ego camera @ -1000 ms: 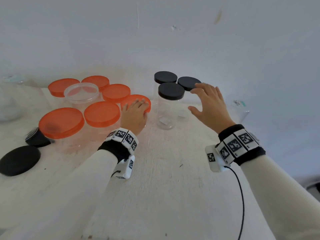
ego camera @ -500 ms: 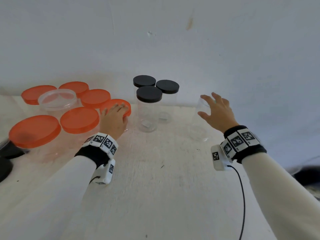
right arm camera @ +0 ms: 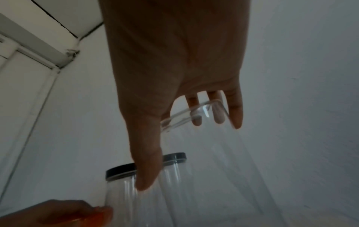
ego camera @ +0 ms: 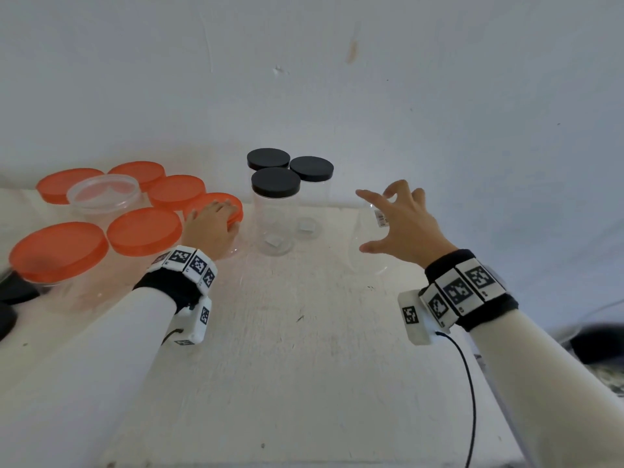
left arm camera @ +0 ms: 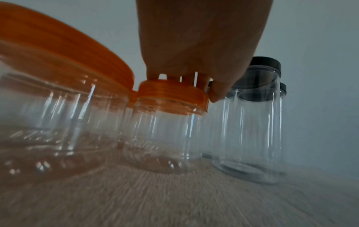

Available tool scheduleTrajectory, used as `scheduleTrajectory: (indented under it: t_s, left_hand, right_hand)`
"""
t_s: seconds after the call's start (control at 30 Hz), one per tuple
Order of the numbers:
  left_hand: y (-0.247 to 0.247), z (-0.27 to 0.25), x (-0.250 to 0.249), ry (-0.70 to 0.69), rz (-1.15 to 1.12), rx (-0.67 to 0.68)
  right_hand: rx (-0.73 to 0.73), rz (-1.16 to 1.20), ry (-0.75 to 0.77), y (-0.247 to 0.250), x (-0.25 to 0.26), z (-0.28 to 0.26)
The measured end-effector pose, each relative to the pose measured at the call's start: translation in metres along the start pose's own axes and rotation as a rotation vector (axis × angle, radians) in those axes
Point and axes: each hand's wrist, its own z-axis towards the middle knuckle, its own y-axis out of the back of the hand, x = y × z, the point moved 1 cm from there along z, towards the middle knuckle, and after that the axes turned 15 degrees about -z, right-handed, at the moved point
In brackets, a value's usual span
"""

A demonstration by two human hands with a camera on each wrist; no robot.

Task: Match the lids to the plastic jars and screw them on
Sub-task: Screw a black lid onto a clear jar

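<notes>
My left hand (ego camera: 224,217) grips the orange lid (ego camera: 233,202) of a small clear jar (left arm camera: 165,135); in the left wrist view its fingers curl over the lid (left arm camera: 170,93) and the thumb presses the lid's side. My right hand (ego camera: 374,221) is spread open over a tall clear jar without a lid (ego camera: 366,261). Its fingers reach past the open rim (right arm camera: 186,113) while the thumb stays well apart from it. Three tall jars with black lids (ego camera: 275,184) stand between my hands.
Several orange-lidded jars (ego camera: 143,231) crowd the left of the white table (ego camera: 304,349), with one wide lidless jar (ego camera: 103,194) among them. Loose black lids (ego camera: 6,292) lie at the left edge. A wall rises close behind the jars.
My right hand has moved right, from the black-lidded jars to above the lidless tall jar. The left hand has stayed on the orange lid.
</notes>
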Motion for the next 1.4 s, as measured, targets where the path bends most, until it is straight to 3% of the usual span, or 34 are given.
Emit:
scheduleTrajectory:
  t_s: [0.2,0.37,0.43,0.57,0.73,0.9,1.03,1.4]
  left_hand:
    - [0.016,0.002,-0.016,0.068,0.076,0.132]
    - [0.031,-0.025,-0.019,-0.186,-0.127,-0.102]
    - [0.04,-0.048,-0.013,-0.208,-0.239,-0.169]
    - [0.065,-0.098,0.024,-0.158,-0.262,-0.227]
    - [0.11,-0.153,0.087,0.043,-0.173,-0.265]
    - [0.141,-0.184,0.147,0.253,-0.122,-0.176]
    - [0.154,-0.188,0.196,0.397,-0.076,0.05]
    - [0.16,-0.177,0.241,0.33,0.055,0.393]
  right_hand:
    - [0.016,0.039,0.158,0.017,0.015,-0.025]
    - [-0.01,0.084,0.276,0.026,0.037,-0.036]
    - [-0.028,0.161,0.314,0.025,0.049,-0.036]
    - [-0.061,0.329,0.402,0.021,0.078,-0.032]
    - [-0.148,0.427,0.468,0.023,0.12,-0.023]
    - [-0.235,0.442,0.454,0.027,0.166,-0.013]
    - [-0.155,0.532,0.418,0.02,0.205,-0.005]
    - [-0.115,0.434,0.379,0.006,0.294,-0.004]
